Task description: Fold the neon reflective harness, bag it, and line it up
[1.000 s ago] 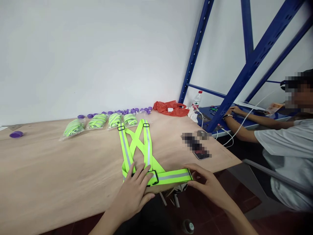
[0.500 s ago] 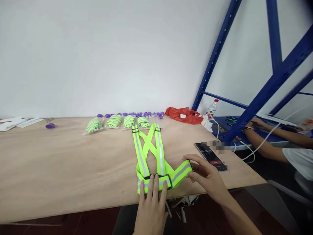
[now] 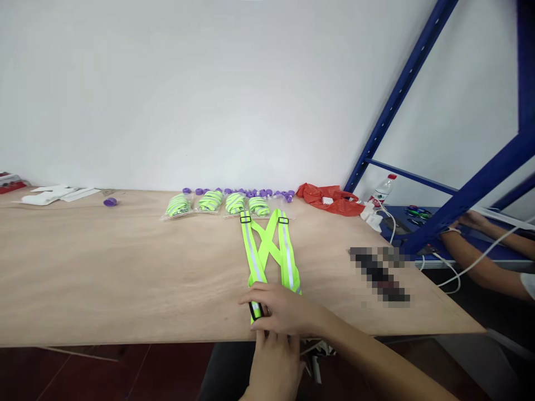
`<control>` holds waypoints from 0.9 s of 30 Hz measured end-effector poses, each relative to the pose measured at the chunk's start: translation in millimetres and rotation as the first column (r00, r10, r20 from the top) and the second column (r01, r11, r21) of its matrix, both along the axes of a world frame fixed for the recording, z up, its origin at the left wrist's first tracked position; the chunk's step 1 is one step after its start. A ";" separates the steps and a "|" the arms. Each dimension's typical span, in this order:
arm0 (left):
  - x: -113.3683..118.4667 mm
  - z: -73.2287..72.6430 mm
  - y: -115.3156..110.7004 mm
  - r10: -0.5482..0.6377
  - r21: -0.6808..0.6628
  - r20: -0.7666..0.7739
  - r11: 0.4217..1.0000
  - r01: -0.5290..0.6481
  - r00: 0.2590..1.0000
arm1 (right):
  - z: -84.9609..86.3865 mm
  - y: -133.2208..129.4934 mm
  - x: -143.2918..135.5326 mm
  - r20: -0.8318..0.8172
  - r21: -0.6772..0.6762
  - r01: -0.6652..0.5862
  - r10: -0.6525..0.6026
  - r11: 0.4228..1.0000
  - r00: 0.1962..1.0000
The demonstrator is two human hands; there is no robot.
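A neon-yellow reflective vest [image 3: 286, 259] made of elastic straps with silver stripes lies on the table, its back straps crossed. My right hand [image 3: 282, 306] reaches across from the right, thumb and fingers closed around a waist strap end with a black buckle [image 3: 256, 311], at the vest's lower left. Beneath it, my left hand [image 3: 273, 362] lies flat at the vest's lower edge, its fingers stretched forward. Their tips are hidden under the right hand, and both hands cover most of the waistband.
Several bagged yellow vests [image 3: 210, 201] stand behind, before a row of purple caps [image 3: 251, 193]. A red plastic bag [image 3: 330, 199], a bottle [image 3: 382, 190] and a blurred-out phone [image 3: 379, 277] are at right. Beyond the blue rack post [image 3: 472, 195] are another person's arms [image 3: 485, 262].
My right hand has moved left, folding the waist strap end over the front of the vest and across my left hand. The view has shifted slightly.
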State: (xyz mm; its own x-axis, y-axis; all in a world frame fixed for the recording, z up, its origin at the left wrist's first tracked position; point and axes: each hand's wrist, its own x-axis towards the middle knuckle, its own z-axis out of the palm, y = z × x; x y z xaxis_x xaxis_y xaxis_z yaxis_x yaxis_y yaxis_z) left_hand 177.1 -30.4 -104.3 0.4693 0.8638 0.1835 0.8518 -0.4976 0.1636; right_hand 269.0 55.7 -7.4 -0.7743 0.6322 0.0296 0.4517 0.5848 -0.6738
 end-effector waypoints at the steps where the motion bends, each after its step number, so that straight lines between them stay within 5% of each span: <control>1: -0.1 -0.6 -0.7 -0.004 -0.027 0.006 1.000 0.004 1.000 | -4.0 1.9 -2.9 0.026 -0.001 -0.017 0.017 1.000 1.000; 8: 8.6 -5.1 -11.7 0.039 -0.049 0.075 0.998 -0.036 0.996 | -23.5 10.8 -4.1 0.027 -0.029 -0.029 0.029 0.999 0.999; 10: 5.4 -0.6 -16.1 -0.025 -0.026 0.110 0.999 0.028 0.994 | -24.4 9.3 -2.7 0.015 -0.040 -0.023 0.023 0.999 1.000; 14: -19.6 32.4 -15.3 -0.295 0.057 0.360 0.954 0.295 0.885 | -22.7 3.6 0.3 -0.069 -0.045 0.010 -0.013 0.999 0.998; 19: -49.7 70.5 3.9 -0.219 0.175 0.615 0.975 0.139 0.758 | -25.5 4.4 0.6 -0.232 -0.183 0.059 -0.102 0.981 0.967; 24: -57.7 54.5 15.1 -0.127 0.081 0.587 0.992 0.098 0.800 | -35.1 6.5 -6.2 -0.358 -0.331 0.219 -0.336 0.918 0.871; 27: -59.9 39.7 15.0 -0.136 0.064 0.515 0.991 0.120 0.846 | -37.1 3.0 -6.0 -0.401 -0.281 0.299 -0.394 0.912 0.827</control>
State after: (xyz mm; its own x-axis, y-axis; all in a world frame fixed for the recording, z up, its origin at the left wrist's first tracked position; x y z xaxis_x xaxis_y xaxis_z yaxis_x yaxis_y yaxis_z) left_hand 117.2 -15.4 -64.6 0.4055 0.7934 0.4540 0.5765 -0.6074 0.5465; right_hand 263.0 58.7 -44.5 -0.4371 0.8852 0.1592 0.2270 0.2798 -0.9328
